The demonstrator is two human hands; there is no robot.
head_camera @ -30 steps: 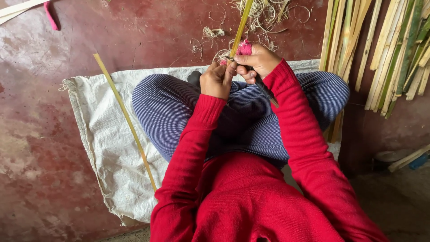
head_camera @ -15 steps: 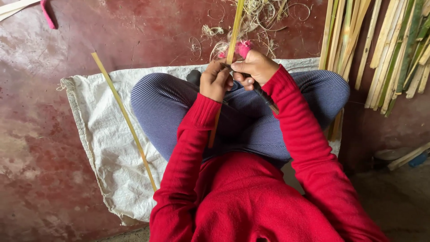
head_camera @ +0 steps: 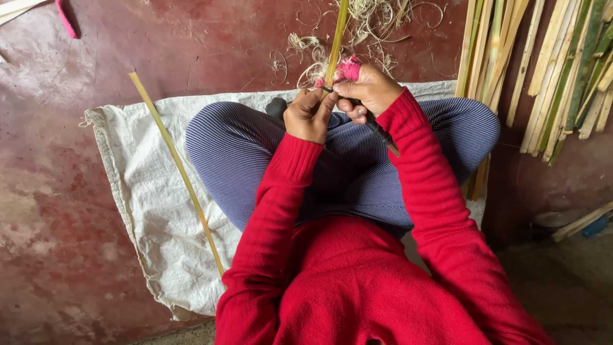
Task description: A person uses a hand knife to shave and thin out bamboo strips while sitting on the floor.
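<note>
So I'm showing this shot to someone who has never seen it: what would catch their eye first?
Probably the bright red sweater filling the lower middle, its sleeves leading up to the two hands. There the left hand and right hand meet on a yellow-green bamboo strip near the top centre, the right also gripping a dark knife. A bundle of split bamboo lies at the upper right.

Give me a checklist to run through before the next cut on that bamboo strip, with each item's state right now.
1. Left hand grips the bamboo strip: ok.
2. Right hand holds the knife: ok.
3. Pink finger wrap in place: ok.
4. Blade edge against the strip: cannot tell, fingers hide it.
5. White sack under the legs: ok.
6. Spare strip lies apart from the hands: ok.
</note>
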